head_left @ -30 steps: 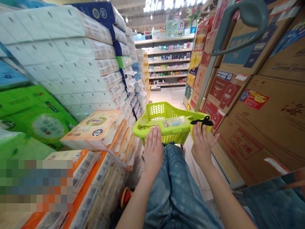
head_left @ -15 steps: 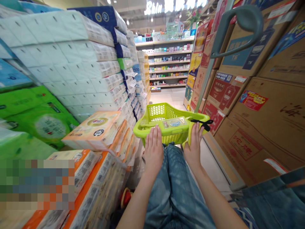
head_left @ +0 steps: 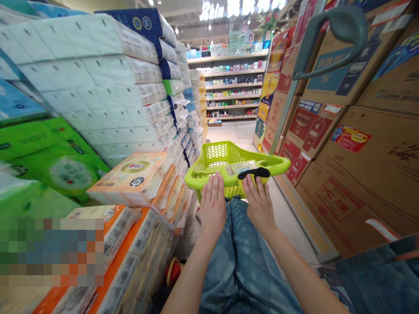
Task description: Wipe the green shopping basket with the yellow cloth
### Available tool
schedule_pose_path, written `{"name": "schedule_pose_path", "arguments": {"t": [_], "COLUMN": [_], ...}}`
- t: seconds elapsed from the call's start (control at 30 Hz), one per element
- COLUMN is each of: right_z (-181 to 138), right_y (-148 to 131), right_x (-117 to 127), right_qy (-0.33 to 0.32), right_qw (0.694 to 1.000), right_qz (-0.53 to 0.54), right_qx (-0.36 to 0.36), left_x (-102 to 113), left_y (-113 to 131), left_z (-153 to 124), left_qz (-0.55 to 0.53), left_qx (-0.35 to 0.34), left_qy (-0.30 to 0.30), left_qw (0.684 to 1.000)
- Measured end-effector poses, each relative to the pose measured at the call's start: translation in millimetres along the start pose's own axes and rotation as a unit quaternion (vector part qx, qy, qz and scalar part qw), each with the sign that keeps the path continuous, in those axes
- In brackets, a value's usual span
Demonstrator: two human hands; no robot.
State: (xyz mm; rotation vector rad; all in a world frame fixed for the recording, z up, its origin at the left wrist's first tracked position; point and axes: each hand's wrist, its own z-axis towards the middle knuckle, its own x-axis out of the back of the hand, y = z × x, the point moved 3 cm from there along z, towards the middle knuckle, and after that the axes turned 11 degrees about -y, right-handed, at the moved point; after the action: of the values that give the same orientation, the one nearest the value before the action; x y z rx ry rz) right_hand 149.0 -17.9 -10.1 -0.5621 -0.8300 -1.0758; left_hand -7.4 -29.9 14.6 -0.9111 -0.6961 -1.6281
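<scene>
Begin at far left with green packs [head_left: 67, 168], white packs [head_left: 85, 74] stacked behind, then orange packs [head_left: 127, 174] near the basket [head_left: 280, 166]. Come next to the left hand [head_left: 213, 203], at the basket's near rim: palm down with straight fingers held together, unclenched, resting fingertips there and grasping nothing. Keep it flat, pressing just enough to steady the basket. See jeans [head_left: 218, 266] below, close behind the basket. Move right to the yellow cloth [head_left: 266, 179], perhaps a pouch, laid against the near rim just beside the left hand and topped by a looped black cord [head_left: 253, 172]. Then find the right hand [head_left: 261, 207] on the cloth, with fingers stretched and slightly spread; cannot tell, with the thumb hidden, whether pinching or only pressing. To pass the cloth along the rim well, best spread pressure evenly across the fingers, follow the curve, stop short of the left hand and tuck the cord clear to avoid snagging. Further right, mind the grey handle [head_left: 355, 32], rising tall on the basket's right, and brown cartons [head_left: 356, 174] beyond, apart from both hands
</scene>
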Motion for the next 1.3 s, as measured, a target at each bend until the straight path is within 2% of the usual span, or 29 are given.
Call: {"name": "schedule_pose_path", "arguments": {"t": [0.13,0.23,0.4,0.5,0.6,0.7,0.77,0.9,1.0,1.07,1.13,1.23,1.3], "right_z": [1,4,14,16,13,6,2,-1,0,4,8,12,12], "right_y": [33,33,-15,-47,-56,-37,-12,38,47,32,4,-42,-61], "right_x": [8,12,11,5,-2,-5,-5,2,8,10,11,8,3], "right_qy": [0.032,0.046,0.060,0.047,0.025,0.009,0.018,0.048,0.066,0.071,0.062,0.029,0.007], "right_qw": [0.995,0.989,0.980,0.988,0.996,0.998,0.999,0.995,0.986,0.982,0.982,0.990,0.994], "right_qz": [0.036,0.091,0.152,0.132,0.090,0.044,0.022,0.040,0.092,0.128,0.144,0.128,0.108], "right_qx": [-0.082,-0.112,-0.110,-0.066,-0.011,0.034,0.029,-0.073,-0.123,-0.123,-0.104,-0.052,-0.017], "left_x": [0,0,-2,-1,0,1,1,-1,-1,-1,-1,-2,-2], "left_y": [1,1,-1,-2,-2,-1,0,0,1,2,2,0,-1], "left_z": [0,-1,-1,0,0,0,0,-1,0,0,0,0,0], "left_qz": [-0.002,-0.007,-0.001,0.000,-0.004,-0.005,-0.007,-0.009,-0.007,-0.006,-0.003,-0.005,-0.006], "left_qx": [0.007,0.008,0.006,0.005,0.006,0.002,0.000,0.006,0.009,0.011,0.011,0.009,0.008], "left_qy": [-0.004,-0.003,-0.001,0.000,0.001,-0.001,-0.002,-0.004,-0.004,0.000,0.002,0.005,0.010], "left_qw": [1.000,1.000,1.000,1.000,1.000,1.000,1.000,1.000,1.000,1.000,1.000,1.000,1.000]}}
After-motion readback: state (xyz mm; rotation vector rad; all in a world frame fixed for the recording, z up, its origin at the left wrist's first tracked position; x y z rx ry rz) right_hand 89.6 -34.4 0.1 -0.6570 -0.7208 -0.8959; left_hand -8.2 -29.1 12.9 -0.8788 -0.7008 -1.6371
